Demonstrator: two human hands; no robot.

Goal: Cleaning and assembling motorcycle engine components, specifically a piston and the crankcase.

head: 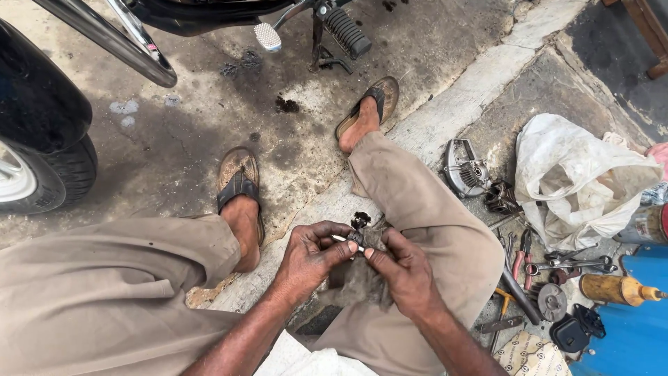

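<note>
Grey, greasy rag [362, 282] lies bunched under the right hand [403, 271], whose fingers close on it and on a small dark metal part [359, 223], perhaps a valve piece, too small to tell. The left hand [309, 254] pinches a thin metal pin [342, 239] touching that part. Right of the hands, pliers [520, 254] and wrenches [574, 264] lie on the floor [209, 125] beside a white plastic bag [577, 181].

The small dark part [359, 230] is mostly hidden between the hands and a grey rag [362, 278]; the motorcycle wheel [42, 153] is cut off at the left edge
</note>
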